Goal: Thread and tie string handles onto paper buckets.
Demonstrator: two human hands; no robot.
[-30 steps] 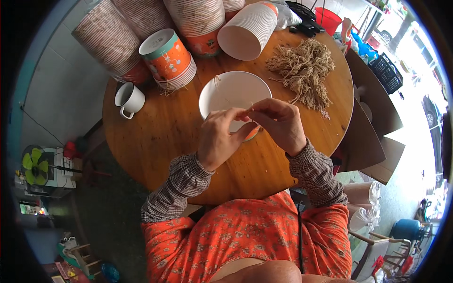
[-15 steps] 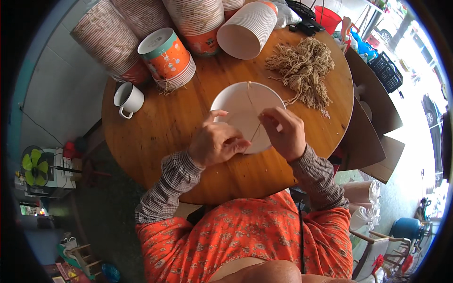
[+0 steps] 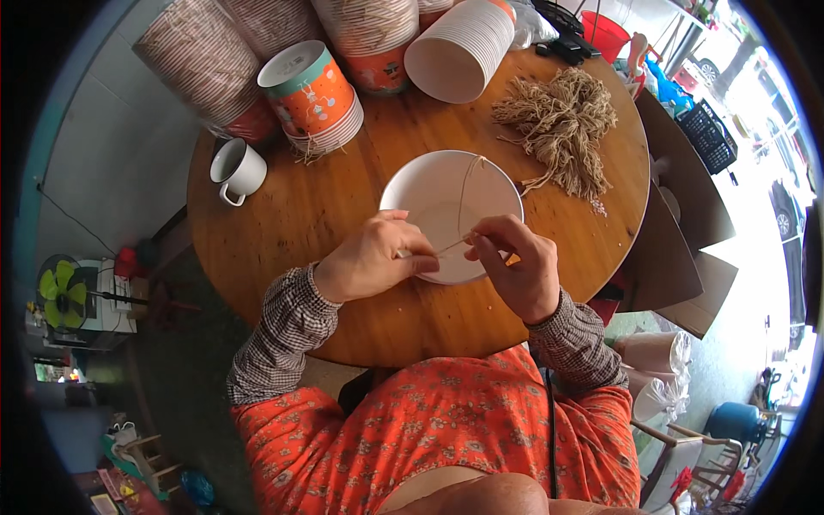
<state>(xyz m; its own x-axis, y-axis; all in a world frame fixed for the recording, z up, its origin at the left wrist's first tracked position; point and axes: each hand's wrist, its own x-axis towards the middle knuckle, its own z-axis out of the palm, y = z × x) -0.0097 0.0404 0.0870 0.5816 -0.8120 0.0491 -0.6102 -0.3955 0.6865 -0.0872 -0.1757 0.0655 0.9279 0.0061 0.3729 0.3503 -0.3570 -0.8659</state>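
A white paper tub (image 3: 419, 190) stands mouth up in front of me on the round wooden table (image 3: 343, 202). From its far rim a thin tan paper cord (image 3: 463, 187) hangs down across the inside toward my fingers. My left hand (image 3: 369, 260) is at the tub's near left side, thumb and fingers closed on one stretch of the cord. Beside it, my right hand (image 3: 522, 264) pinches the cord over the near right part of the tub. A short length runs taut between the two hands. My fingers partly hide the tub's near rim.
A heap of tan cords (image 3: 562, 129) lies at the far right. Along the back stand stacked tubs (image 3: 202, 69), an upturned orange tub stack (image 3: 318, 103) and a tipped white stack (image 3: 455, 56). A white mug (image 3: 245, 172) sits at left. Cardboard boxes (image 3: 674, 249) adjoin the table's right edge.
My left hand has shifted left and now pulls a stretch of cord taut against my right hand. My right hand has dropped slightly. The tub's cord end at the rim appears farther right.
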